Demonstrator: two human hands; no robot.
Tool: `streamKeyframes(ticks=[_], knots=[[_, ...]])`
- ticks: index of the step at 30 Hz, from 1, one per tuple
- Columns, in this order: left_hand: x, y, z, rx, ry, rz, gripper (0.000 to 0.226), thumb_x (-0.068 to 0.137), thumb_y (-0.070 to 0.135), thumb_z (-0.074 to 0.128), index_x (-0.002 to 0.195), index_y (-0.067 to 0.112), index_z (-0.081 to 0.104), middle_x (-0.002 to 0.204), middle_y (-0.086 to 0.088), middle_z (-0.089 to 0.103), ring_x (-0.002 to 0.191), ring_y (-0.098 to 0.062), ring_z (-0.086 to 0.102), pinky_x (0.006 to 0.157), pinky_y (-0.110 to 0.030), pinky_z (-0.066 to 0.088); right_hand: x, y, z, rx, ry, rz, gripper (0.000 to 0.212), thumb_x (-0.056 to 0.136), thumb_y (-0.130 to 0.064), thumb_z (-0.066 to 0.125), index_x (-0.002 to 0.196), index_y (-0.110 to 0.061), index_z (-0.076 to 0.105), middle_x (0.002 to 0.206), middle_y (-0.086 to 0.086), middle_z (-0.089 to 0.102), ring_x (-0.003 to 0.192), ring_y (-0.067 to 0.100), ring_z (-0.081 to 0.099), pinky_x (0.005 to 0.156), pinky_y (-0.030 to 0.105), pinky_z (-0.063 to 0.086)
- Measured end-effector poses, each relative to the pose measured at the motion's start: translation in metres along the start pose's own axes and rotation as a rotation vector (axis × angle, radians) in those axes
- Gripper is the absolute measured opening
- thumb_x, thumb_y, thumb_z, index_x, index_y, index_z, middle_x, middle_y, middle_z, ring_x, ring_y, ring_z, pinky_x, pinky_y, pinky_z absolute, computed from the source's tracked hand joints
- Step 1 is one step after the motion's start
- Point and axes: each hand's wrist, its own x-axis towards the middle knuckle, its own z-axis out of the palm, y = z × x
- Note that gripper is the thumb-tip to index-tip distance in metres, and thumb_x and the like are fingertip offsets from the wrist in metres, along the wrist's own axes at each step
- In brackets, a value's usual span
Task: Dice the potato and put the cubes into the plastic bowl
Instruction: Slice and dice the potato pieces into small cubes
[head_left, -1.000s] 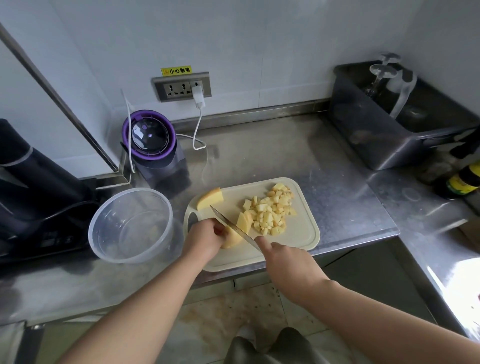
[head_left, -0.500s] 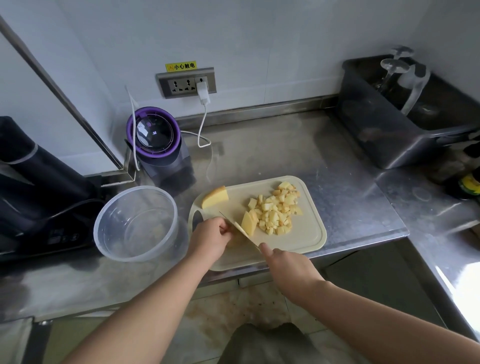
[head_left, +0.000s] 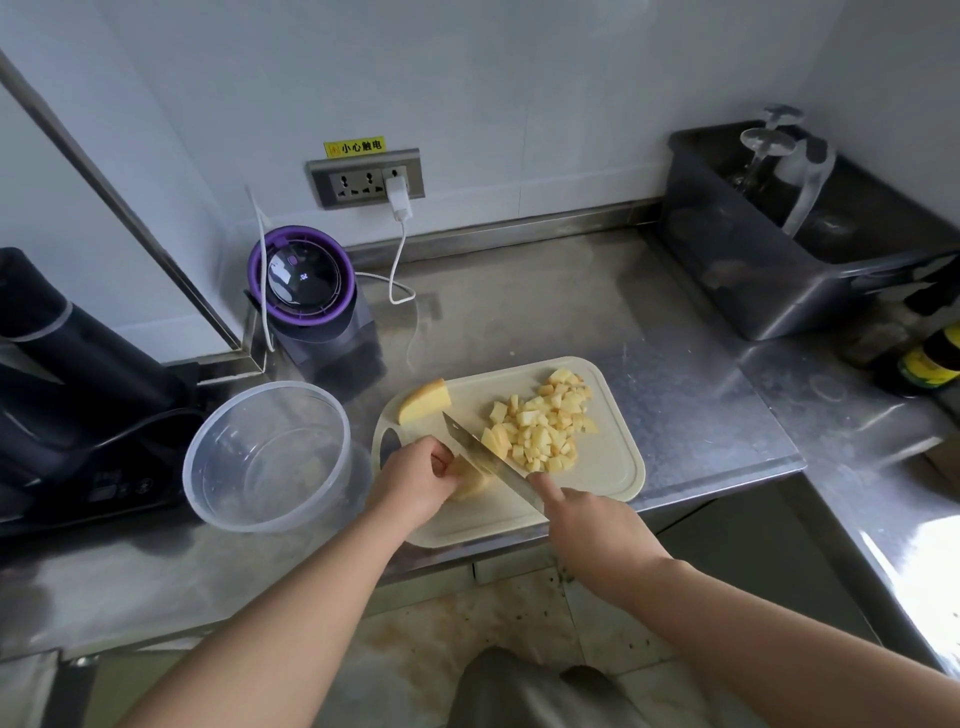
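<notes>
On the pale cutting board (head_left: 608, 467), my left hand (head_left: 415, 480) presses down a peeled potato piece (head_left: 470, 480). My right hand (head_left: 592, 525) grips a knife (head_left: 483, 457), index finger along its spine; the blade stands against the right face of that piece. A pile of potato cubes (head_left: 543, 423) lies just right of the blade. Another potato wedge (head_left: 425, 399) rests at the board's far left corner. The clear plastic bowl (head_left: 267, 454) stands left of the board; its inside looks empty apart from reflections.
A purple-rimmed appliance (head_left: 306, 280) stands behind the bowl, its white cable plugged into the wall socket (head_left: 366, 179). A dark machine (head_left: 67, 384) sits at far left. A grey tub (head_left: 779, 244) with glasses and a dark bottle (head_left: 930, 358) stand at right. The counter edge runs under my wrists.
The knife has dropped from resting across the potato to cutting down beside my left fingers. The camera has shifted slightly; the board, cubes and bowl stay put.
</notes>
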Motion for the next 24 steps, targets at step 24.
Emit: streamKeyframes(ticks=[24], knots=[[0.005, 0.054, -0.048, -0.216, 0.298, 0.286, 0.021, 0.098, 0.015, 0.045, 0.11, 0.021, 0.061, 0.108, 0.004, 0.065, 0.098, -0.013, 0.06, 0.084, -0.03, 0.049, 0.001, 0.008, -0.009, 0.04, 0.054, 0.002, 0.053, 0.094, -0.001, 0.041, 0.139, -0.022, 0.024, 0.069, -0.001, 0.04, 0.052, 0.015, 0.038, 0.044, 0.027, 0.028]])
